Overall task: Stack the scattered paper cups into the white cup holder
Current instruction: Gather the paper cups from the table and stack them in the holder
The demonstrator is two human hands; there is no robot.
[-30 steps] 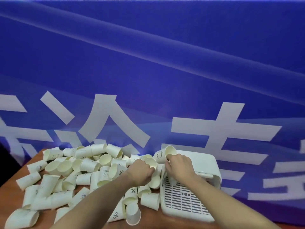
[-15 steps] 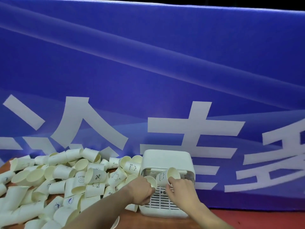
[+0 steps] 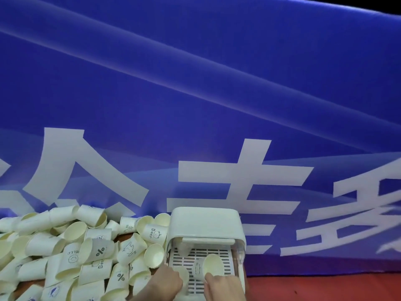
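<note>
Here, in the head view, the right hand (image 3: 224, 287) pinches a paper cup (image 3: 209, 269) over the white cup holder (image 3: 206, 227)'s slotted tray; the left hand (image 3: 166, 283), just left of the holder, grips another cup (image 3: 182, 276). Scattered cups (image 3: 71, 253) lie left of the holder.

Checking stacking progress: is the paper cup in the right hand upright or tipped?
Tipped: the cream paper cup in the right hand lies sideways, mouth showing.

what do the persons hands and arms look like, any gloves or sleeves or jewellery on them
Both are bare: the left hand and the right hand wear no gloves, and no rings show on the visible fingers. No sleeve, watch or bracelet shows on what little of the wrists is in view; the forearms are cut off by the bottom edge of the picture.
</note>
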